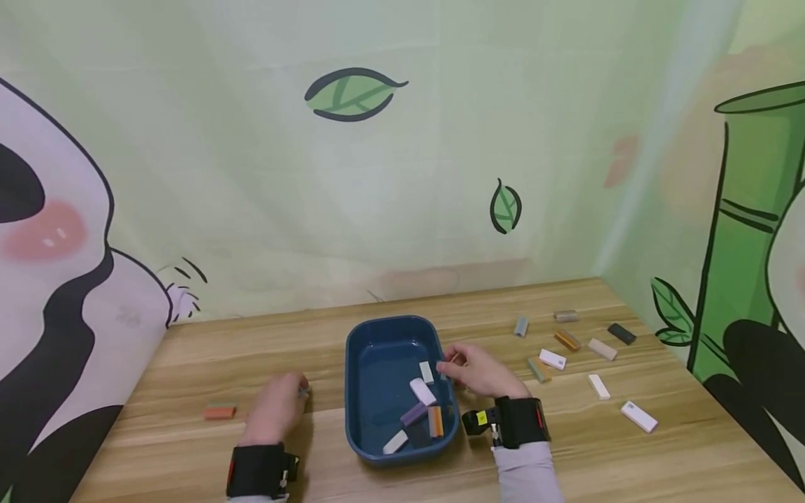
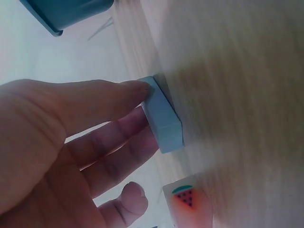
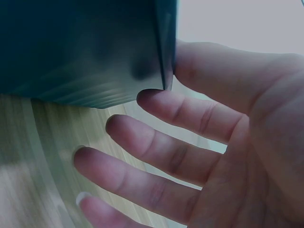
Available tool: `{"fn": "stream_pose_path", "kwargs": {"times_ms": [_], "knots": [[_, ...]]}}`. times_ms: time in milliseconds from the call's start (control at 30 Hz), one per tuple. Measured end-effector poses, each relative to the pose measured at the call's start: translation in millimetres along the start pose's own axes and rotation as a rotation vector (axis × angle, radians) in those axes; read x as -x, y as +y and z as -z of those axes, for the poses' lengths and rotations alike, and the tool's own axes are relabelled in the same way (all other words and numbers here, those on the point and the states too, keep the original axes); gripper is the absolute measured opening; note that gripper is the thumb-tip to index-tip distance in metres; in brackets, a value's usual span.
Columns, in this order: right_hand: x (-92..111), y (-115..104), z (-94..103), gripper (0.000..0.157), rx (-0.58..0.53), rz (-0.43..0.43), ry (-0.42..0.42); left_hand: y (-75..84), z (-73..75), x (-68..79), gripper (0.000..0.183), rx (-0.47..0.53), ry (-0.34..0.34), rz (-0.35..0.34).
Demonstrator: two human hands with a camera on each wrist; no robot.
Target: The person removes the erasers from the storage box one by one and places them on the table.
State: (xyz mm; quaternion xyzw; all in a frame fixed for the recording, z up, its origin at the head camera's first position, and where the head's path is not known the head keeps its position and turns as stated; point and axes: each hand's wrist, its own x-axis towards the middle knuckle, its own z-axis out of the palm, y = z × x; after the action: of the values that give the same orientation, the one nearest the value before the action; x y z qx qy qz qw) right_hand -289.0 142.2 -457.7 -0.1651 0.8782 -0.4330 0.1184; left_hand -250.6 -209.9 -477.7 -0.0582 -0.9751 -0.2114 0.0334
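Between thumb and fingers, my left hand (image 1: 277, 405) pinches a light-blue rectangular block (image 2: 163, 116), which stands close over the wooden table. An orange-red block (image 1: 219, 413) lies to that hand's left; the left wrist view shows a watermelon print (image 2: 185, 195) on a reddish block near the fingertips. At the right side of a dark blue tub (image 1: 354, 377), my right hand (image 1: 481, 370) grips the rim with thumb and index finger, the other fingers spread outside its wall. Inside the tub lie several small blocks, among them a purple block (image 1: 414, 413) and an orange striped block (image 1: 435, 421).
To the right on the table (image 1: 566, 454) several more blocks are scattered, including a black block (image 1: 621, 333), an orange-brown block (image 1: 567, 341) and a white block (image 1: 639, 416). A printed cloth backdrop (image 1: 251, 175) rises behind the table's far edge.
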Motion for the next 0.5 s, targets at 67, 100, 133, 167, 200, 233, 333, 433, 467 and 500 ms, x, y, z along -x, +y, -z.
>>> {"fn": "stream_pose_path", "kwargs": {"times_ms": [67,100,133,167,200,233,333,433,467,500], "knots": [[-0.2,0.2,0.4,0.017,0.002,-0.001,0.000,0.1,-0.9,-0.4,0.013,-0.008,0.004,-0.007],[0.0,0.3,0.7,0.017,0.002,-0.002,0.002,0.3,-1.1,-0.6,0.014,-0.015,0.003,-0.007],[0.3,0.1,1.0,0.018,0.000,-0.005,0.004,0.5,-1.4,-0.9,0.015,-0.020,0.000,-0.003],[0.5,-0.1,1.2,0.018,0.000,-0.006,0.006,0.6,-1.5,-1.1,0.016,-0.026,-0.006,0.004],[0.4,-0.3,1.2,0.019,0.002,-0.008,0.009,1.1,-1.3,-1.3,0.017,-0.032,-0.012,0.011],[0.5,-0.4,1.1,0.019,0.001,-0.009,0.010,1.7,-1.0,-1.3,0.019,-0.038,-0.020,0.020],[0.9,-1.1,1.1,0.019,0.000,-0.012,0.011,4.3,0.9,-1.1,0.022,-0.062,-0.031,0.032],[1.2,-1.3,1.1,0.018,-0.002,-0.019,0.007,9.9,4.3,0.4,0.026,-0.084,-0.008,0.037],[1.6,-1.5,1.4,0.018,-0.003,-0.022,0.006,12.8,5.8,0.5,0.028,-0.090,0.003,0.033],[1.8,-1.6,1.8,0.018,-0.003,-0.025,0.005,16.3,7.7,0.6,0.029,-0.088,0.012,0.030]]}}
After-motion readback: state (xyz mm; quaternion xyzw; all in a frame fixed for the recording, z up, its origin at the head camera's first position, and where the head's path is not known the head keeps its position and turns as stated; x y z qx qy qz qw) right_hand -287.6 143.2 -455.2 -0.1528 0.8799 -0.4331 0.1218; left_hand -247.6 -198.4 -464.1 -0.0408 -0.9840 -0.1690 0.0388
